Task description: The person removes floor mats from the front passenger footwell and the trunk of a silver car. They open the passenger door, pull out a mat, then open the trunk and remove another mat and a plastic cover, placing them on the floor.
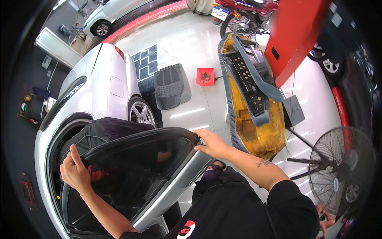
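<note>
A silver car door with a dark glass window and black frame stands open in front of me. My left hand is closed around the frame's left corner, thumb pointing up, with some fingers hidden. At the opposite upper corner, my right hand grips the frame, its fingers over the top and thumb on the near side. The door belongs to a white car on the left. Dark fabric bulges in the door opening behind the glass; I cannot tell whether someone is wearing it.
Beyond the car lie a grey floor mat and a red tray holding small dark pieces. A stripped seat with yellow foam stands on the right, by a red post. A large black fan is near my right side.
</note>
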Motion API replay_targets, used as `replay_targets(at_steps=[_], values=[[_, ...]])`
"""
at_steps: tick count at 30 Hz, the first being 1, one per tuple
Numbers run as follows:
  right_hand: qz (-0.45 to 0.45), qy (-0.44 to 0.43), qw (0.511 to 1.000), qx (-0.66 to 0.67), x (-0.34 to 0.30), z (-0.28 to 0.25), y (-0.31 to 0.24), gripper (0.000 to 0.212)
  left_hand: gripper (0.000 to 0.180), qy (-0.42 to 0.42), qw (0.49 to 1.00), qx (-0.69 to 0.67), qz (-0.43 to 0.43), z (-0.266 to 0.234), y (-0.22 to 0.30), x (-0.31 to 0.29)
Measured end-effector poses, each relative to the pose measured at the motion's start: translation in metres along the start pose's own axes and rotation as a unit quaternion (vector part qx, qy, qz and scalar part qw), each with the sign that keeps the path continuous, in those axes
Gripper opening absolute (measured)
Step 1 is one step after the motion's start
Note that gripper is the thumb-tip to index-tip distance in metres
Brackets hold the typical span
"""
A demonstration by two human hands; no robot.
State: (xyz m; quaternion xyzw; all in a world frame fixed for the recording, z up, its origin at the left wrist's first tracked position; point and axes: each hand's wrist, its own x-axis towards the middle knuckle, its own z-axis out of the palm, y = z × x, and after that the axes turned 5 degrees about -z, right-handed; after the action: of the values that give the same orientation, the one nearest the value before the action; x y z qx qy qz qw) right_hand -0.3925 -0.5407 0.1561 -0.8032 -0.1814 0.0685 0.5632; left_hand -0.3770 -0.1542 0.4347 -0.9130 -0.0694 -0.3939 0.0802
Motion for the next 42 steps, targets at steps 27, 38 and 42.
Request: replay_targets(at_steps=[27,38,42], values=[[-0.009,-0.662,0.728,0.178,0.262,-0.029,0.078,0.077,0.049,-0.241,0.936,0.01,-0.258,0.036,0.047,0.09],[0.056,-0.714,0.683,0.144,0.285,-0.027,0.089,0.074,0.039,-0.373,0.916,0.026,-0.145,0.044,0.111,0.11],[0.078,-0.675,0.727,0.098,0.305,-0.054,0.139,0.072,0.038,-0.43,0.891,0.033,-0.142,0.063,0.121,0.131]])
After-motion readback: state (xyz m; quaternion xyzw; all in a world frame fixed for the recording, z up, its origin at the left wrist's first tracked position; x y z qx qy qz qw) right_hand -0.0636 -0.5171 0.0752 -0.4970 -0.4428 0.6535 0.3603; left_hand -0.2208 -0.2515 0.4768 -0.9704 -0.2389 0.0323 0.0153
